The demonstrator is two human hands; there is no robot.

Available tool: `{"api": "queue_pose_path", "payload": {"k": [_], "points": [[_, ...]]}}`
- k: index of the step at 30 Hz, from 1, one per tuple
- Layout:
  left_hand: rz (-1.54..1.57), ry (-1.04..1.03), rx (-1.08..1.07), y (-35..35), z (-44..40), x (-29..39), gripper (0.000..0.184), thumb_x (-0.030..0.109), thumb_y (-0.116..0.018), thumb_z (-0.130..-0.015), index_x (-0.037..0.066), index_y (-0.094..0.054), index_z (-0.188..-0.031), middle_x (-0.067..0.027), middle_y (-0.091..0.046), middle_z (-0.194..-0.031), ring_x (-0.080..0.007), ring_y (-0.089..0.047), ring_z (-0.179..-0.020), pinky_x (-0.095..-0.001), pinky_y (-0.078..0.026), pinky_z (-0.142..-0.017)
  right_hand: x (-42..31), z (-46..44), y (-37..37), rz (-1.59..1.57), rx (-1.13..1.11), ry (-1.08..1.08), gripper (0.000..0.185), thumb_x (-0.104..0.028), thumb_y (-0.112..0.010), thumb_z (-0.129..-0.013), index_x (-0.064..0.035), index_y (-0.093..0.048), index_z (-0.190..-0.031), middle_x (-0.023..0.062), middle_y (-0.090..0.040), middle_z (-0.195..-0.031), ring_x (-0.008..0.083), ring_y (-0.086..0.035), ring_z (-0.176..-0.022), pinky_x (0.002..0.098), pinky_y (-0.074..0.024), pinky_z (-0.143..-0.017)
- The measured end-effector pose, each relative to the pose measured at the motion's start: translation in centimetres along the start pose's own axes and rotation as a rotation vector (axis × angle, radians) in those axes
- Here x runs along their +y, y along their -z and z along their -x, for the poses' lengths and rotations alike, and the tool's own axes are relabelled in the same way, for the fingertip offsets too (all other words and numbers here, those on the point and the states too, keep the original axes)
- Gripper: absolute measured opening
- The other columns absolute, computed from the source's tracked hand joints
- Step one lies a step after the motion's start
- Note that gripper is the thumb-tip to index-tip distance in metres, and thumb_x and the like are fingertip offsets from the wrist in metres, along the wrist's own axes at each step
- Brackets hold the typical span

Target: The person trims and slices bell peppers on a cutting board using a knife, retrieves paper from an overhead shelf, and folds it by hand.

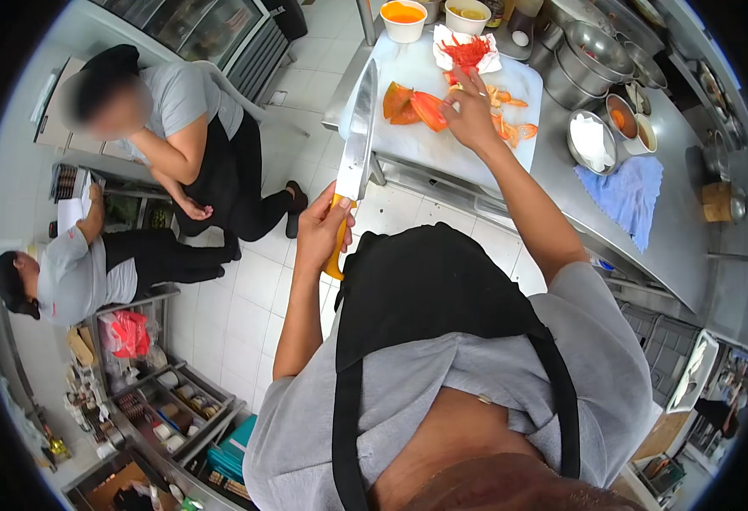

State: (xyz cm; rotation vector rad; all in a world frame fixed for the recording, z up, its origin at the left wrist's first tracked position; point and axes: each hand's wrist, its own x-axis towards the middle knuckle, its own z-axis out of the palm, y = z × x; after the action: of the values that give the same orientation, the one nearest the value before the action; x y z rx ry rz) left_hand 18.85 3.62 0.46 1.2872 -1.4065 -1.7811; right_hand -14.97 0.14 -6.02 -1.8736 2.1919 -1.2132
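My left hand (323,228) is wrapped round the yellow handle of a large knife (360,136), whose broad blade points up beside the left edge of a white cutting board (408,149). On the board, my right hand (473,112) reaches over cut orange-red vegetable pieces (427,111), its fingers spread and touching some of them. A darker orange piece (398,100) lies left of these. Peel-like scraps (512,129) are scattered right of the hand. Thin red shreds (466,53) sit on white paper just beyond the fingertips.
Two tubs (404,20) stand behind the board. Steel bowls (592,140) and a blue cloth (625,194) lie on the counter at right. Two people in grey shirts are at left, one seated (188,111), one standing (80,272). An open drawer (174,404) is lower left.
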Motion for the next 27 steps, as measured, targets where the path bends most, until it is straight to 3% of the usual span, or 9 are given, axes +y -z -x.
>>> {"api": "queue_pose_path", "payload": {"k": [4, 7, 10, 11, 13, 16, 22, 27], "points": [[-0.001, -0.008, -0.012, 3.2, -2.4, 0.5, 0.045, 0.017, -0.058, -0.097, 0.009, -0.051, -0.14, -0.0042, -0.057, -0.072, -0.0093, -0.053, -0.047, -0.0227, -0.042, -0.038, -0.5, -3.5, -3.8, 0.168, -0.082, -0.047, 0.011, -0.016, -0.068, -0.078, -0.0072, -0.07, -0.084, 0.0183, -0.041, -0.149, 0.04, -0.024, -0.143, 0.0552, -0.02, -0.114], [-0.001, -0.012, -0.032, 5.0, -4.1, 0.2, 0.044, 0.017, -0.058, -0.097, 0.008, -0.051, -0.14, -0.0045, -0.057, -0.073, -0.0096, -0.053, -0.047, -0.023, -0.042, -0.039, -0.8, -3.6, -3.6, 0.156, -0.071, -0.062, 0.016, -0.014, -0.068, -0.078, -0.0073, -0.07, -0.092, 0.0183, -0.048, -0.144, 0.0371, -0.033, -0.14, 0.051, -0.0255, -0.113], [0.023, -0.004, -0.047, 6.6, -4.8, -0.6, 0.044, 0.017, -0.058, -0.097, 0.007, -0.051, -0.139, -0.0056, -0.06, -0.074, -0.0103, -0.053, -0.047, -0.0231, -0.042, -0.039, 3.4, -4.6, -2.2, -0.044, 0.031, -0.034, 0.022, -0.009, -0.067, -0.076, -0.0071, -0.069, -0.098, 0.0174, -0.057, -0.132, 0.0344, -0.045, -0.131, 0.045, -0.0329, -0.11], [0.027, 0.02, -0.045, 6.9, -4.7, -0.8, 0.045, 0.017, -0.059, -0.097, 0.008, -0.05, -0.14, -0.0048, -0.058, -0.074, -0.0097, -0.053, -0.047, -0.023, -0.042, -0.039, 4.5, -5.1, -1.1, 0.069, 0.056, 0.044, 0.03, -0.004, -0.063, -0.075, -0.0074, -0.068, -0.105, 0.0159, -0.064, -0.119, 0.0339, -0.054, -0.119, 0.0416, -0.039, -0.105], [0.028, 0.055, -0.041, 7.2, -4.7, -0.7, 0.046, 0.018, -0.059, -0.097, 0.009, -0.049, -0.142, -0.0031, -0.056, -0.072, -0.0086, -0.051, -0.046, -0.0228, -0.042, -0.038, 5.6, -5.7, 0.3, 0.26, -0.119, -0.041, 0.041, 0.0, -0.06, -0.074, -0.0093, -0.066, -0.113, 0.0141, -0.062, -0.121, 0.0321, -0.052, -0.12, 0.0439, -0.0373, -0.106], [0.04, 0.03, -0.053, 6.8, -4.9, -1.0, 0.046, 0.019, -0.059, -0.097, 0.01, -0.049, -0.142, -0.0029, -0.056, -0.072, -0.0084, -0.051, -0.046, -0.0228, -0.042, -0.038, 6.6, -6.2, 0.5, 0.486, -0.214, 0.058, 0.049, 0.001, -0.056, -0.073, -0.0115, -0.061, -0.119, 0.0125, -0.059, -0.125, 0.0327, -0.049, -0.122, 0.0452, -0.039, -0.103], [0.056, 0.024, -0.062, 4.6, -4.7, -0.6, 0.047, 0.019, -0.059, -0.097, 0.009, -0.048, -0.142, -0.0032, -0.057, -0.073, -0.0093, -0.053, -0.047, -0.023, -0.042, -0.039, 6.1, -7.1, 1.7, 0.518, -0.524, -0.085, 0.046, -0.006, -0.063, -0.079, -0.013, -0.058, -0.124, 0.0104, -0.054, -0.127, 0.0313, -0.048, -0.122, 0.0457, -0.038, -0.101], [0.038, 0.032, -0.063, 2.9, -4.7, -0.6, 0.047, 0.019, -0.059, -0.097, 0.01, -0.049, -0.142, -0.003, -0.057, -0.073, -0.009, -0.052, -0.047, -0.0229, -0.042, -0.039, 5.7, -6.0, 2.2, 0.551, -0.549, -0.028, 0.044, -0.017, -0.063, -0.089, -0.0085, -0.05, -0.131, 0.0129, -0.053, -0.129, 0.0311, -0.045, -0.126, 0.0461, -0.0326, -0.106]]}}
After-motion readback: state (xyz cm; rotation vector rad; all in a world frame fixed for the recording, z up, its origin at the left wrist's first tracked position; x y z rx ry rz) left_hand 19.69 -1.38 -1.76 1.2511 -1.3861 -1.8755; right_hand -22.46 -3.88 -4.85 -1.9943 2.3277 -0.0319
